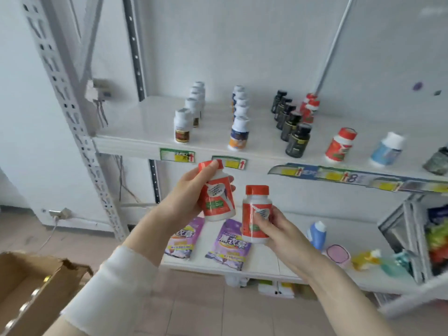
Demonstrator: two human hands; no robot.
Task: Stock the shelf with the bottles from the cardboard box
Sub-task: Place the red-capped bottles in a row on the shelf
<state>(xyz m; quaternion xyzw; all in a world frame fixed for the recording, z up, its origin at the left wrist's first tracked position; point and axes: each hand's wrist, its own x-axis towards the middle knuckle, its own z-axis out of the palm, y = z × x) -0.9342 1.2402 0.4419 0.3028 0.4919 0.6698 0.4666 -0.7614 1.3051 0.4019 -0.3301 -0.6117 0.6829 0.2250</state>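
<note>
The left hand [186, 190] grips one red bottle [217, 197] and the right hand [276, 229] grips another [255, 214], below the shelf [135, 141].

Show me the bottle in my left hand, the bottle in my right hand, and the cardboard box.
left-hand bottle [216, 197], head view, on its red label.
right-hand bottle [257, 190], head view, on its red cap.
cardboard box [36, 266], head view, on its torn flap.

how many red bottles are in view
5 red bottles: one in the left hand, one in the right hand, one near the upper shelf's front edge, two in a row further back; others may be hidden behind them.
</note>
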